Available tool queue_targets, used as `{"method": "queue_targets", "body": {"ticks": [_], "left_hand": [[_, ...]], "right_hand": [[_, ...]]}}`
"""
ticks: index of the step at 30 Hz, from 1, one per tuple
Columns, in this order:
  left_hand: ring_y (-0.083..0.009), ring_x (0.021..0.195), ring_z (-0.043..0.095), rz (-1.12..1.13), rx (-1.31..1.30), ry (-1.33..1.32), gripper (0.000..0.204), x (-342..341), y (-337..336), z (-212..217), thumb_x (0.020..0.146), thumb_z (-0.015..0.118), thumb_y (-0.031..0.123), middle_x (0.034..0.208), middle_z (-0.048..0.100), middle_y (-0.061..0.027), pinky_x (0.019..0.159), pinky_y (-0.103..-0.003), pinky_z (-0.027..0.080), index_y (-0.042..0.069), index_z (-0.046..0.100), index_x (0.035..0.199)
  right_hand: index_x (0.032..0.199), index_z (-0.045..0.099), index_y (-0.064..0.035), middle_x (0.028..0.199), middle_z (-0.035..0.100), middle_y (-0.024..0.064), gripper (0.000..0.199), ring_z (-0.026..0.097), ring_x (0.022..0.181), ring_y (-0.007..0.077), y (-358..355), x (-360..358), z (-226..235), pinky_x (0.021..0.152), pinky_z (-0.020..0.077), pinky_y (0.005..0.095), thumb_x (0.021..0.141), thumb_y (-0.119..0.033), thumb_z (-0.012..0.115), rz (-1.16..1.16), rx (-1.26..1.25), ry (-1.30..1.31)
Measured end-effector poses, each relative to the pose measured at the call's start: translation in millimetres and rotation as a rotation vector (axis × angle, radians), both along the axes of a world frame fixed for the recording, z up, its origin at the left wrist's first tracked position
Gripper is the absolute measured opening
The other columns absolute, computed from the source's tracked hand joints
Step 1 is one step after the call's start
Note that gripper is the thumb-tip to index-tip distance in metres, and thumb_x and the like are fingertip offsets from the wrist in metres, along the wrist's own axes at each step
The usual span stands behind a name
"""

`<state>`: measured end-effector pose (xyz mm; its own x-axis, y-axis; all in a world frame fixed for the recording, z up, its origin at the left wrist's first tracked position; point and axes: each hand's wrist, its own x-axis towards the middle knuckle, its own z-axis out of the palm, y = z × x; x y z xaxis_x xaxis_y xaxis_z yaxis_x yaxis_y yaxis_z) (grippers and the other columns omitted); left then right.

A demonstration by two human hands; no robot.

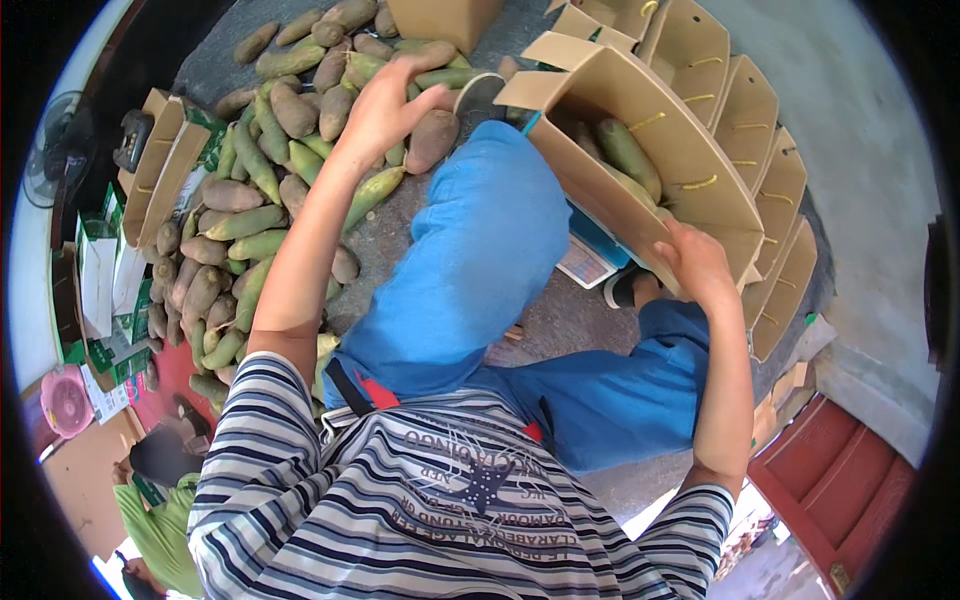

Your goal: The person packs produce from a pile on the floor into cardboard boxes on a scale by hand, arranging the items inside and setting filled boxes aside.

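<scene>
My left hand (385,108) reaches over the far right side of a pile of long root vegetables, its thumb and fingers spread apart. Close under the thumb lies a brownish-red root (433,141); whether the fingertips touch one beyond it I cannot tell. My right hand (697,262) grips the near wall of an open cardboard box (601,190). Inside that box lie several roots, among them a large green radish (629,158). The box stands on a teal scale (585,262), partly hidden under it. Green radishes (262,148) and brownish-red roots mix in the pile.
More open cardboard boxes (748,112) with yellow rope handles stand in a row at right. Another box (445,20) is at the far edge. Cartons (155,175), a fan (62,150) and a pink basin (66,402) are at left. A person in green (160,535) sits lower left.
</scene>
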<state>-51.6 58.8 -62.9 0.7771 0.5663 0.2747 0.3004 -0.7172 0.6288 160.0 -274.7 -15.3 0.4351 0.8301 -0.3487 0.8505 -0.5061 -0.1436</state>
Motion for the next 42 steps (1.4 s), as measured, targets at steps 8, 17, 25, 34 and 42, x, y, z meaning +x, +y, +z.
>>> {"method": "queue_targets", "body": {"ticks": [8, 17, 25, 34, 42], "left_hand": [[-0.0346, 0.103, 0.051, 0.395, -0.215, 0.937, 0.063, -153.9, 21.4, -186.7, 0.065, 0.069, 0.029, 0.114, 0.048, -0.0202, 0.086, -0.042, 0.044, 0.001, 0.042, 0.115], [-0.0340, 0.107, 0.048, 0.547, -0.332, 1.143, 0.067, -169.8, -11.2, -222.4, 0.065, 0.073, 0.032, 0.114, 0.047, -0.0190, 0.086, -0.041, 0.044, 0.009, 0.040, 0.118], [-0.0330, 0.100, 0.055, 0.537, -0.441, 1.022, 0.074, -171.7, -24.2, -234.2, 0.061, 0.074, 0.041, 0.109, 0.054, -0.0190, 0.085, -0.039, 0.045, 0.001, 0.042, 0.114], [-0.0160, 0.069, 0.057, 0.513, -1.675, 0.158, 0.057, -155.0, -32.7, -227.1, 0.067, 0.067, 0.046, 0.085, 0.060, -0.0083, 0.053, -0.029, 0.047, 0.001, 0.057, 0.101], [-0.0142, 0.075, 0.056, 0.219, -0.670, -0.083, 0.038, -55.6, -28.8, -18.0, 0.075, 0.065, 0.025, 0.086, 0.060, -0.0065, 0.071, -0.026, 0.044, -0.001, 0.056, 0.101]], "right_hand": [[0.102, 0.051, -0.0031, 0.092, 0.058, 0.0190, 0.027, 0.055, 0.087, 0.0363, 3.9, -3.6, 4.0, 0.073, 0.0436, 0.0444, 0.080, -0.018, 0.055, -0.014, 0.001, 0.001], [0.111, 0.051, 0.0025, 0.094, 0.058, 0.0220, 0.038, 0.055, 0.086, 0.0379, 9.1, -2.7, 5.9, 0.073, 0.0431, 0.0431, 0.080, -0.020, 0.055, -0.031, -0.049, 0.028], [0.109, 0.051, 0.0017, 0.093, 0.058, 0.0205, 0.036, 0.054, 0.088, 0.0375, 7.2, -1.9, 2.4, 0.074, 0.0427, 0.0431, 0.081, -0.020, 0.055, -0.059, -0.076, 0.014], [0.096, 0.051, -0.0017, 0.088, 0.059, 0.0186, 0.025, 0.057, 0.086, 0.0348, 2.1, -2.2, -4.7, 0.072, 0.0446, 0.0434, 0.079, -0.020, 0.057, -0.012, 0.021, -0.020], [0.101, 0.052, -0.0025, 0.089, 0.060, 0.0194, 0.029, 0.056, 0.088, 0.0351, -0.1, -2.8, -3.9, 0.075, 0.0435, 0.0440, 0.080, -0.022, 0.057, -0.072, -0.035, 0.014]]}}
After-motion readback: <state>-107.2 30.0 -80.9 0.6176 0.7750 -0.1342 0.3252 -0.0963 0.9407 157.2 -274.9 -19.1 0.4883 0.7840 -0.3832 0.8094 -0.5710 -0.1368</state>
